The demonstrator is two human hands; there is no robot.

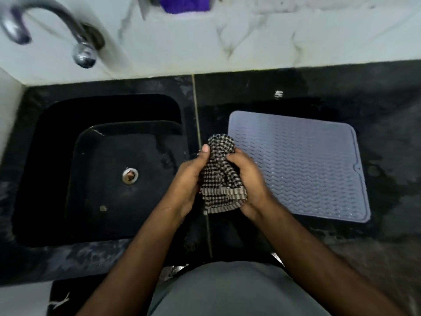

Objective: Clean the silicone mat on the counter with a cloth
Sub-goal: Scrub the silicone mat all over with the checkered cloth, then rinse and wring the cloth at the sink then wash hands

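The grey silicone mat (298, 165) lies flat on the black counter (387, 137), out at three o'clock from frame centre, its wavy ridges facing up. Just off its nine o'clock edge, the checked cloth (222, 176) is bunched up between both hands, held above the seam in the counter. The left hand (189, 181) curls round the cloth's left side, thumb up along it; the right hand (249, 176) wraps the right side, fingers pressed into the fabric. At nine o'clock sits the black sink (68, 169), drain (130, 176) showing. A chrome tap (75, 35) arcs at eleven o'clock, blurred. At twelve o'clock, something purple (184, 4), possibly a sponge or cloth, rests on the marbled wall ledge.
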